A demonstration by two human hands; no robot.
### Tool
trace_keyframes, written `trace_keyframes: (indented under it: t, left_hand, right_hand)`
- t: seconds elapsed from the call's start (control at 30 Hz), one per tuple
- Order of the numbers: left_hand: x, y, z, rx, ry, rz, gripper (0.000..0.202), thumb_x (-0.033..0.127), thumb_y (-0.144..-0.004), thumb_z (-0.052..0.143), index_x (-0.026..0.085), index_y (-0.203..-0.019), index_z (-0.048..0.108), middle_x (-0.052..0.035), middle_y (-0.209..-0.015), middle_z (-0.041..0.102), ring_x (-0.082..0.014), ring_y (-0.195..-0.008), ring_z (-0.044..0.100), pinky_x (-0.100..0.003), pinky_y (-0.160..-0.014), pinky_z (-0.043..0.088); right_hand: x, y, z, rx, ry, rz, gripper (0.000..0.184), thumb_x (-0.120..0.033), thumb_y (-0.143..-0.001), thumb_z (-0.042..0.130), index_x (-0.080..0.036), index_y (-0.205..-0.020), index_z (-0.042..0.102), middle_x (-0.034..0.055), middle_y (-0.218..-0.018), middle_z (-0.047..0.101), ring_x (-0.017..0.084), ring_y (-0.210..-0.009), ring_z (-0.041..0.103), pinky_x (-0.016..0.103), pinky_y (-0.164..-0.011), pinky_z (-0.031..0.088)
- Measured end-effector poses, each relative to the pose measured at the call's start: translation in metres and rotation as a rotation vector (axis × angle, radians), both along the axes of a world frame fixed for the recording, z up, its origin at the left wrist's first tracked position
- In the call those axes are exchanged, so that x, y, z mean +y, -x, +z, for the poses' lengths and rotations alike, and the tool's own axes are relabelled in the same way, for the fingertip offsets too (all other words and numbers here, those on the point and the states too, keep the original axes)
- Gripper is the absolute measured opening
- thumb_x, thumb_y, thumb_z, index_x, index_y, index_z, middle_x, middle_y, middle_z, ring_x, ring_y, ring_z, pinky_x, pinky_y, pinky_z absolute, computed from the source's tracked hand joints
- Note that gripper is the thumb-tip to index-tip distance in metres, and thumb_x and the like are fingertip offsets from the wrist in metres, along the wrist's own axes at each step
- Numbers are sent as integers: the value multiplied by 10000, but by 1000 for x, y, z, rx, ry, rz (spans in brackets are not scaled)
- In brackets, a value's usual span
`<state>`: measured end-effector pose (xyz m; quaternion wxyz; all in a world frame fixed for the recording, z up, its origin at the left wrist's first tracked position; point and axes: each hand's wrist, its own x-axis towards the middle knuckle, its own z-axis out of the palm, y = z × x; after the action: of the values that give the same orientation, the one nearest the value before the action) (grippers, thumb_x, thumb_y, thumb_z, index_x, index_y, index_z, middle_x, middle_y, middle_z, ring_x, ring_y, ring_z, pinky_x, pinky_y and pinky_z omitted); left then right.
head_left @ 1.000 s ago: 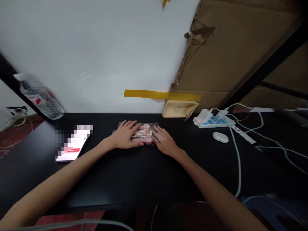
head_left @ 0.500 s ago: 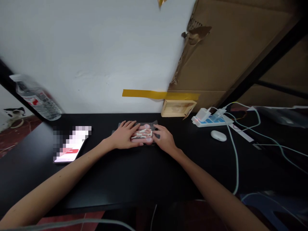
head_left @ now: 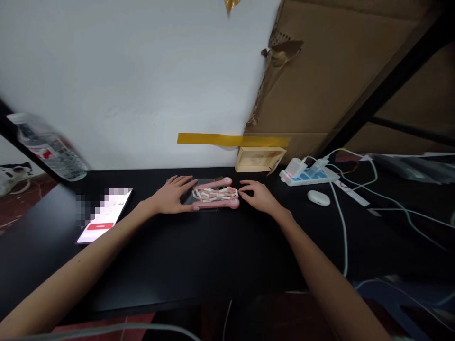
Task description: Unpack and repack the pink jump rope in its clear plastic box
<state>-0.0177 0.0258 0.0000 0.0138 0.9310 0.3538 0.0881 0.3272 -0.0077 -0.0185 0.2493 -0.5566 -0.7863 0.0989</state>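
Black tabletop [head_left: 213,255] below a white wall, with a torn brown cardboard sheet [head_left: 337,71] leaning at the right and a strip of yellow tape [head_left: 231,139] across the join.

Against half a second back: pink plastic two-bar piece strung with small white links [head_left: 215,193] now drawn out rightward from the flat clear plastic sleeve [head_left: 188,199], with its rounded pink ends past the sleeve's edge (earlier tucked under both palms). Moved right and off the sleeve: the right hand [head_left: 261,198]. Slid slightly left: the left hand [head_left: 174,196].

Left hand open, fingers spread, palm down on the left part of the sleeve, fingertips just short of the white links. Right hand half curled, thumb and forefinger tips close together just beside the pink ends. Touching or pinching: impossible to tell.

Nearby on the tabletop:
- Far left: lit smartphone [head_left: 103,215] and a clear plastic water bottle [head_left: 50,149].
- Behind: small pale wooden box [head_left: 259,158].
- Right: white power strip [head_left: 307,175] and a white oval case [head_left: 319,197].
- Towards the near edge: pale cable [head_left: 343,227].
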Motion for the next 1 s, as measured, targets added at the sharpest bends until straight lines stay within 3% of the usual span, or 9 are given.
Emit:
trace_keyframes:
  t: [0.13, 0.23, 0.3, 0.4, 0.63, 0.8, 0.9, 1.0]
  left_hand:
    - [0, 1, 1, -5, -7, -18, 966, 812, -835, 489, 157, -1534, 373, -201, -1569, 372, -383, -1437, 359, -585, -1160, 240]
    - [-1, 1, 2, -21, 7, -43, 966, 814, -822, 502, 171, -1532, 381, -194, -1568, 378, -400, -1425, 374, -595, -1155, 245]
    - [-1, 1, 3, -20, 15, -61, 978, 814, -817, 508, 164, -1536, 377, -197, -1571, 371, -408, -1428, 366, -596, -1158, 240]
    - [-1, 1, 3, -9, 17, -76, 978, 802, -821, 515, 161, -1543, 363, -198, -1575, 363, -400, -1437, 352, -589, -1163, 235]
    - [-7, -4, 2, -46, 25, -29, 965, 805, -816, 521, 165, -1525, 386, -197, -1563, 383, -398, -1433, 361, -597, -1164, 233]
    - [-10, -7, 2, -36, 22, -23, 974, 804, -809, 526, 154, -1521, 388, -204, -1561, 384, -397, -1436, 354, -593, -1169, 227]
    - [-10, -6, 2, -18, 23, -27, 1005, 817, -783, 549, 172, -1532, 368, -197, -1574, 365, -394, -1443, 343, -593, -1172, 221]
    - [-9, -6, 0, -10, 35, -21, 1040, 839, -766, 551, 178, -1543, 349, -191, -1588, 342, -399, -1453, 324, -593, -1179, 207]
  right_hand:
    - [-2, -6, 1, 121, 71, 173, 646, -422, -881, 666, -245, -1475, 484, 128, -1572, 420, 303, -1462, 372, 530, -1192, 309]
    - [-6, 2, 1, 86, 158, 266, 847, -547, -841, 691, -252, -1555, 344, 122, -1659, 236, 313, -1529, 206, 550, -1222, 222]
    - [-8, 9, 0, 37, 176, 283, 930, -602, -818, 691, -213, -1571, 309, 150, -1665, 197, 332, -1537, 159, 561, -1227, 194]
    - [-9, 15, 0, -22, 174, 274, 921, -639, -828, 653, -184, -1562, 333, 174, -1645, 242, 348, -1519, 223, 554, -1220, 230]
    - [-15, 18, 10, -108, 88, 249, 668, -552, -865, 645, -243, -1445, 529, 146, -1466, 469, 328, -1357, 476, 506, -1141, 398]
    - [-15, 24, 9, -179, -4, 293, 632, -426, -889, 626, -249, -1478, 483, 131, -1535, 450, 332, -1432, 394, 546, -1170, 345]
    - [-14, 29, 9, -212, 9, 334, 692, -435, -907, 607, -268, -1540, 382, 107, -1589, 398, 321, -1482, 321, 558, -1195, 301]
    - [-14, 30, 10, -217, 44, 322, 681, -465, -911, 610, -263, -1529, 409, 114, -1582, 412, 325, -1468, 349, 557, -1192, 305]
